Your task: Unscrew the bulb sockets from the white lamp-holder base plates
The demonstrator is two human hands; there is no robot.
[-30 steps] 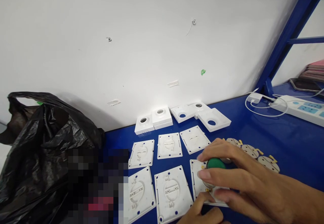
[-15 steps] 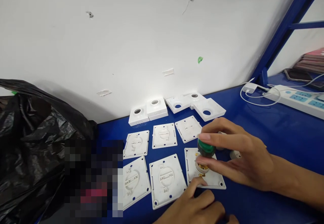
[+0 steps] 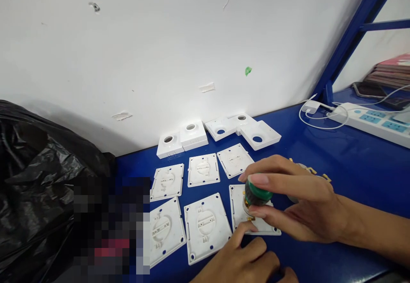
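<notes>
In the head view, my right hand (image 3: 297, 197) is closed with thumb and fingers round the green and black handle of a stubby screwdriver (image 3: 259, 194). Its shaft and tip are hidden. Below it, a round fitting with brass contacts (image 3: 250, 217) sits on a white square back plate (image 3: 236, 208), mostly covered by the handle. From the front, my left hand (image 3: 246, 253) presses a fingertip on this plate beside a brass contact; its other fingers are curled and its thumb is hidden. More white plates (image 3: 221, 231) lie to the left, with slotted round mounts facing up.
White covers with round holes (image 3: 194, 140) line the wall. More brass-contact fittings (image 3: 310, 170) lie behind my right hand. A power strip (image 3: 368, 121) with white cables stands at right, near a blue frame post (image 3: 349, 39). A black plastic bag (image 3: 48, 189) bulges at left.
My right hand has tilted the screwdriver and brought it lower over the fitting, covering more of it. My left fingertip stays on the plate. The whole view has shifted slightly.
</notes>
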